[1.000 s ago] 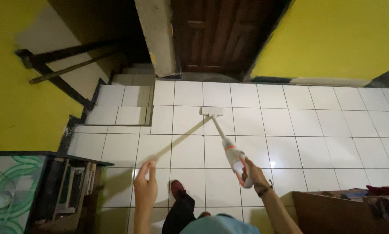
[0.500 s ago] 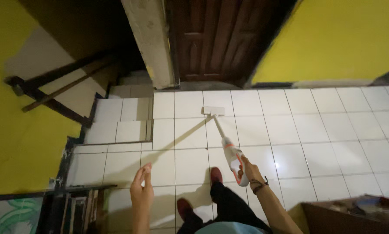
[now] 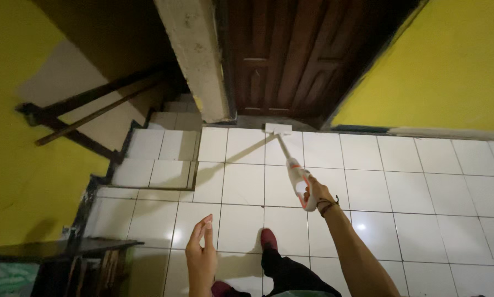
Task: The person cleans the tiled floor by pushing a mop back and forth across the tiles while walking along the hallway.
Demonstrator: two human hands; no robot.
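Note:
My right hand grips the white and orange handle of a stick vacuum cleaner. Its thin tube runs forward to a flat white floor head, which rests on the white tiled floor close to the dark wooden door. My left hand hangs free at the lower middle, fingers straight and loosely together, holding nothing. My foot in a dark red shoe stands on the tiles between the two arms.
A concrete pillar stands left of the door. White tiled steps with a dark wooden railing rise at the left. Yellow walls bound both sides. A dark shelf unit sits at the lower left.
I have stepped forward; the vacuum's floor head slid ahead across the tiles until it reached the door threshold. The brown furniture at the lower right has left the view.

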